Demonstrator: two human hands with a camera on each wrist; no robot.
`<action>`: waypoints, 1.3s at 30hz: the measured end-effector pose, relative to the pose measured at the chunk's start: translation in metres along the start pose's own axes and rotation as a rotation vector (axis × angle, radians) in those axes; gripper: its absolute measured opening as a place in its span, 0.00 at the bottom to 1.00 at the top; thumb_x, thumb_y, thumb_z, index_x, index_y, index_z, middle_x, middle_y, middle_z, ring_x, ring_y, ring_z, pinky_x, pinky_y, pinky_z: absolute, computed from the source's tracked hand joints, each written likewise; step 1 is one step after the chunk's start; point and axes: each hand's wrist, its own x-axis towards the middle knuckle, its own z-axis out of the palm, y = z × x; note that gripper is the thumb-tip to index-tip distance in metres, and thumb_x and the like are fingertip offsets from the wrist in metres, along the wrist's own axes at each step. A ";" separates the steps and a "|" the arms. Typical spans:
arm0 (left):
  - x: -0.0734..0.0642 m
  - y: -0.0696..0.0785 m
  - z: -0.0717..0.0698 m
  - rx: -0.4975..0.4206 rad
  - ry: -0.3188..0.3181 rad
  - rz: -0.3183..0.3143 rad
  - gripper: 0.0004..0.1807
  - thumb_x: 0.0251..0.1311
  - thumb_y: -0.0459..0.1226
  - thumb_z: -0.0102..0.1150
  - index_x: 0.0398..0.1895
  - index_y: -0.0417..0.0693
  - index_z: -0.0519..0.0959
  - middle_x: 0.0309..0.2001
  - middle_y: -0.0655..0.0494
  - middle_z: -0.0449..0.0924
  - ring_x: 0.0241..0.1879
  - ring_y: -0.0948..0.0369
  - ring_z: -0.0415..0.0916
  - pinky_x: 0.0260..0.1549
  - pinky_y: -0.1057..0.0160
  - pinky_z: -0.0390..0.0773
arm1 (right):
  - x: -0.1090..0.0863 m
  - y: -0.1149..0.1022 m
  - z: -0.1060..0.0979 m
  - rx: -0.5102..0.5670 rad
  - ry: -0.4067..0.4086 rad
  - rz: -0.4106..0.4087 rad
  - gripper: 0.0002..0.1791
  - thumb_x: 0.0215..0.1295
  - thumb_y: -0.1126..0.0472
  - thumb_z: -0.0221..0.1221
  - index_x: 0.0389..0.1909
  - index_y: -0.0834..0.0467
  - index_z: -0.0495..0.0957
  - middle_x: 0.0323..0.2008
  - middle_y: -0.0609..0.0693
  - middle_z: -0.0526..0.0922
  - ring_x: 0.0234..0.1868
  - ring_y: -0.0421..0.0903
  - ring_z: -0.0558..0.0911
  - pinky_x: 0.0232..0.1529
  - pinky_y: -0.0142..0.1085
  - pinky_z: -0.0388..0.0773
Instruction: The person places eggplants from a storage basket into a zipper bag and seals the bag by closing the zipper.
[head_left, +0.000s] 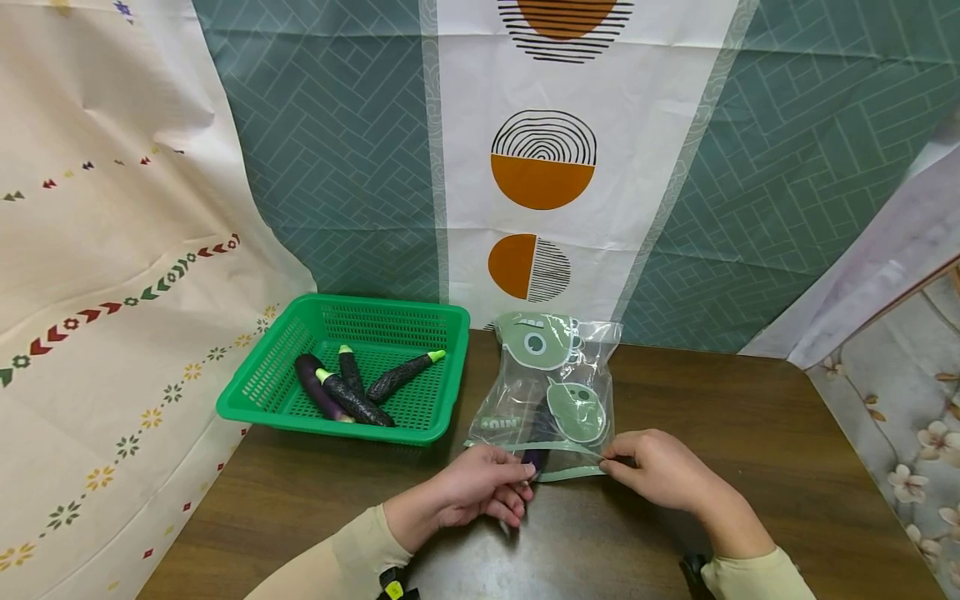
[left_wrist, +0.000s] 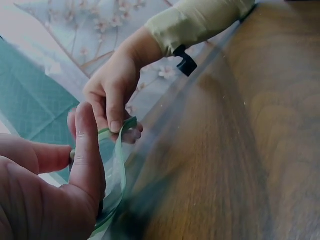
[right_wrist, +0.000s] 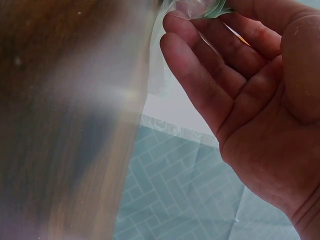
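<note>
A clear zip bag with green printed figures lies on the table, its green-edged mouth parted towards me. Through the plastic shows a dark purple eggplant, most of it inside and its near end at the mouth. My left hand holds that near end between thumb and fingers; in the left wrist view the hand largely hides it. At the mouth's right corner, my right hand pinches the bag's edge. The right wrist view shows this hand's palm and a bit of the green rim.
To the left stands a green plastic basket holding several eggplants. The brown wooden table meets a patterned cloth backdrop behind the bag. A floral cloth hangs past the right edge.
</note>
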 end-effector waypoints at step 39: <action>0.011 -0.009 0.010 -0.118 0.032 -0.012 0.12 0.85 0.34 0.54 0.49 0.30 0.80 0.38 0.45 0.86 0.32 0.61 0.86 0.39 0.60 0.92 | 0.001 0.001 0.000 -0.009 -0.025 0.027 0.06 0.73 0.60 0.73 0.39 0.43 0.91 0.36 0.29 0.86 0.37 0.29 0.82 0.39 0.41 0.87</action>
